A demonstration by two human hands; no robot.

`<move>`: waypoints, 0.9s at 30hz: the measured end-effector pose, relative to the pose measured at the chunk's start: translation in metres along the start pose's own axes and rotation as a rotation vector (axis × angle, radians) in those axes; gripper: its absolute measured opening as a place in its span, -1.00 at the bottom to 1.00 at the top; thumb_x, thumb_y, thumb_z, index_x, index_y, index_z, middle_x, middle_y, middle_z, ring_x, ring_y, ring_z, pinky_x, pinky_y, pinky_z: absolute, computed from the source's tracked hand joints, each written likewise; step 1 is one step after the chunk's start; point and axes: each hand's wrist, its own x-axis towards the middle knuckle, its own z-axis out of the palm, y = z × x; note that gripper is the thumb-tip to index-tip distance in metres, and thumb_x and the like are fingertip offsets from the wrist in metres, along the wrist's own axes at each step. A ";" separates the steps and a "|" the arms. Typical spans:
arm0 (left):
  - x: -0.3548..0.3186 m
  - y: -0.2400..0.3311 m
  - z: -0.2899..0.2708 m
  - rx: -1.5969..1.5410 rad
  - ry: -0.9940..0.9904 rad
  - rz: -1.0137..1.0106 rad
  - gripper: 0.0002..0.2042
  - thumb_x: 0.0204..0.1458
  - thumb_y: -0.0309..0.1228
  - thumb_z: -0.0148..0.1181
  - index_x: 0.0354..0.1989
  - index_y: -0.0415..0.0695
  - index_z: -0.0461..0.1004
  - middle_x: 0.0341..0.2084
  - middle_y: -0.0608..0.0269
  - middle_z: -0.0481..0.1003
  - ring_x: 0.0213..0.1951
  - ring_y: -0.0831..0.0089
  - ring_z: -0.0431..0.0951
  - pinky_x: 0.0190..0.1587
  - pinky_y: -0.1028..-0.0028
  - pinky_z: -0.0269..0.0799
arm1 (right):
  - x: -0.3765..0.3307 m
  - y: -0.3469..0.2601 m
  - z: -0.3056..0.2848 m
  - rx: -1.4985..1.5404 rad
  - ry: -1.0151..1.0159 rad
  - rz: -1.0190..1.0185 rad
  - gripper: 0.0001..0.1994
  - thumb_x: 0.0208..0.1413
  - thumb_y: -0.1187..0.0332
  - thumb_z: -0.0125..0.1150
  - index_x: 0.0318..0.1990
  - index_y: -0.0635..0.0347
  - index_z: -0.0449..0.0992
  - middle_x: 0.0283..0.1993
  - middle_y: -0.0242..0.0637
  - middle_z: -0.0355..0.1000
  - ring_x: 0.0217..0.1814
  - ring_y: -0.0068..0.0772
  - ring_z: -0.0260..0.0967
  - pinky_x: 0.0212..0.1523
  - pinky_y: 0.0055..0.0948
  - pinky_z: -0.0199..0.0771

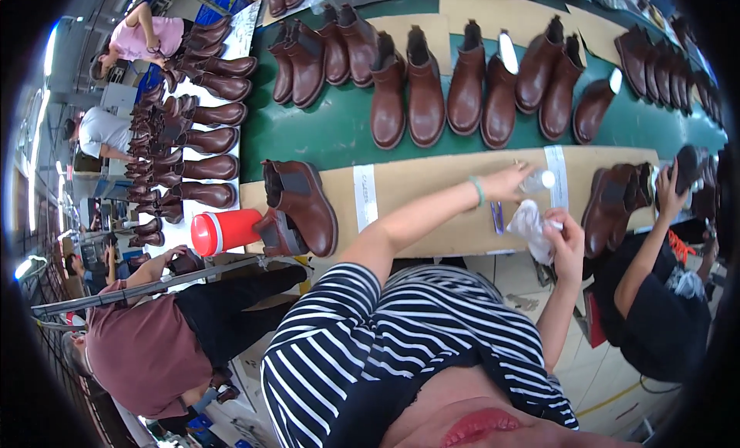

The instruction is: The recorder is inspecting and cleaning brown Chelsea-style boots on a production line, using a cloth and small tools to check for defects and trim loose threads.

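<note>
My left hand (pixel 505 183), with a green band at its wrist, reaches over the brown cardboard (pixel 432 201) at the bench's near edge. Its fingers are closed round a small clear bottle (pixel 535 182) with a white end. Closer to my body, my right hand (pixel 569 244) pinches a crumpled white cloth (pixel 529 231), which hangs just below the bottle. Between the two arms a slim blue-purple tool (pixel 497 218), perhaps a pen, lies on the cardboard. Brown ankle boots (pixel 304 205) stand at the cardboard's left end, and another pair (pixel 613 205) at its right.
Several brown boots (pixel 425 93) stand across the green bench top (pixel 331 132). A red container with a white band (pixel 225 232) is at the left, beside a white table crowded with boots (pixel 212 167). A co-worker in black (pixel 655 309) handles a dark shoe (pixel 691 167) at the right.
</note>
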 end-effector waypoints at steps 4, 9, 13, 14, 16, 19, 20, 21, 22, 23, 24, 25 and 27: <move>-0.018 0.030 -0.137 0.051 0.431 0.156 -0.83 -0.06 -0.52 0.19 -0.26 -0.24 0.50 -0.30 -0.01 0.51 -0.21 0.07 0.53 -0.13 0.28 0.45 | -0.004 0.007 0.036 0.289 -0.058 0.048 -0.80 0.02 0.37 0.26 -0.39 0.21 0.33 -0.05 -0.12 0.45 0.02 -0.29 0.37 0.05 -0.34 0.32; -0.037 -0.076 -0.367 0.477 1.077 -0.018 -0.84 -0.20 -0.53 0.28 -0.58 -0.20 0.37 -0.49 0.03 0.45 -0.37 0.10 0.48 -0.31 0.23 0.38 | 0.008 0.032 0.108 0.531 -0.150 0.265 -0.81 0.09 0.40 0.21 -0.32 0.20 0.28 -0.30 -0.12 0.48 -0.14 -0.21 0.47 -0.04 -0.24 0.44; -0.027 -0.145 -0.462 0.772 0.604 -0.763 -0.01 -0.48 -0.17 0.57 0.27 0.18 0.15 0.32 -0.26 -0.07 0.34 -0.20 -0.06 0.18 -0.26 0.07 | 0.011 0.041 0.164 0.445 -0.077 0.462 -0.87 0.17 0.43 0.13 -0.30 0.18 0.28 -0.40 -0.22 0.45 -0.38 -0.39 0.47 -0.28 -0.40 0.50; -0.028 -0.161 -0.477 0.763 0.491 -0.720 -0.05 -0.47 -0.13 0.56 0.26 0.19 0.20 0.30 -0.25 -0.03 0.32 -0.20 0.00 0.20 -0.19 0.10 | 0.006 0.044 0.171 0.440 -0.051 0.471 -0.87 0.17 0.43 0.13 -0.30 0.18 0.28 -0.40 -0.22 0.45 -0.38 -0.39 0.47 -0.28 -0.40 0.50; -0.022 -0.185 -0.492 0.837 0.238 -0.764 -0.17 -0.46 -0.08 0.55 0.15 0.16 0.36 0.26 -0.24 0.08 0.27 -0.17 0.12 0.21 -0.02 0.17 | 0.003 0.055 0.185 0.040 -0.109 0.485 -0.88 0.22 0.43 0.07 -0.15 0.21 0.31 -0.43 -0.34 0.42 -0.41 -0.55 0.37 -0.39 -0.58 0.38; -0.012 -0.201 -0.500 0.880 0.053 -0.781 -0.44 -0.44 -0.15 0.52 -0.15 -0.09 0.60 -0.22 -0.09 0.55 -0.07 0.07 0.52 0.04 0.23 0.39 | -0.002 0.057 0.200 -0.187 -0.102 0.276 -0.89 0.22 0.42 0.08 -0.15 0.20 0.37 -0.44 -0.37 0.41 -0.46 -0.62 0.31 -0.45 -0.59 0.31; -0.018 -0.206 -0.500 0.872 0.151 -0.720 -0.47 -0.42 -0.17 0.51 -0.17 -0.11 0.60 -0.25 -0.07 0.56 -0.10 0.08 0.54 0.02 0.24 0.40 | 0.001 0.043 0.201 -0.355 -0.120 0.297 -0.91 0.19 0.43 0.10 -0.20 0.22 0.42 -0.49 -0.34 0.40 -0.47 -0.61 0.32 -0.48 -0.57 0.30; -0.023 -0.207 -0.499 0.863 0.253 -0.661 -0.49 -0.40 -0.19 0.50 -0.19 -0.13 0.60 -0.28 -0.04 0.57 -0.12 0.10 0.55 0.00 0.24 0.42 | 0.001 0.039 0.202 -0.361 -0.114 0.296 -0.91 0.19 0.43 0.10 -0.20 0.22 0.42 -0.49 -0.34 0.40 -0.47 -0.61 0.32 -0.48 -0.57 0.30; -0.025 -0.196 -0.496 0.847 0.274 -0.694 -0.50 -0.39 -0.20 0.49 -0.19 -0.15 0.60 -0.25 -0.04 0.57 -0.10 0.09 0.54 0.00 0.23 0.42 | -0.003 0.036 0.202 -0.373 -0.100 0.309 -0.92 0.18 0.44 0.12 -0.21 0.22 0.43 -0.50 -0.32 0.40 -0.47 -0.61 0.32 -0.48 -0.56 0.30; -0.026 -0.176 -0.495 0.831 0.298 -0.728 -0.50 -0.39 -0.21 0.49 -0.19 -0.16 0.60 -0.22 -0.04 0.56 -0.08 0.09 0.54 0.00 0.23 0.42 | -0.008 0.034 0.200 -0.385 -0.089 0.321 -0.92 0.16 0.44 0.14 -0.22 0.22 0.44 -0.51 -0.31 0.40 -0.48 -0.60 0.32 -0.49 -0.55 0.31; -0.030 -0.153 -0.493 0.842 0.339 -0.731 -0.50 -0.38 -0.20 0.48 -0.19 -0.15 0.60 -0.18 -0.01 0.55 -0.08 0.10 0.54 -0.02 0.22 0.43 | -0.011 0.036 0.195 -0.399 -0.089 0.332 -0.91 0.14 0.45 0.16 -0.23 0.25 0.45 -0.50 -0.30 0.43 -0.49 -0.59 0.33 -0.49 -0.55 0.32; -0.043 -0.127 -0.495 0.874 0.393 -0.706 -0.52 -0.37 -0.18 0.47 -0.19 -0.09 0.60 -0.16 0.01 0.55 -0.09 0.11 0.54 -0.02 0.23 0.44 | -0.015 0.034 0.193 -0.405 -0.097 0.325 -0.91 0.14 0.45 0.16 -0.23 0.25 0.45 -0.50 -0.30 0.43 -0.49 -0.59 0.33 -0.49 -0.55 0.32; -0.063 -0.066 -0.490 0.925 0.391 -0.698 -0.55 -0.34 -0.18 0.45 -0.22 -0.12 0.60 -0.24 0.03 0.55 -0.13 0.11 0.54 -0.07 0.22 0.44 | -0.018 0.032 0.183 -0.362 -0.151 0.266 -0.90 0.13 0.45 0.17 -0.24 0.28 0.45 -0.48 -0.28 0.45 -0.48 -0.59 0.34 -0.49 -0.54 0.34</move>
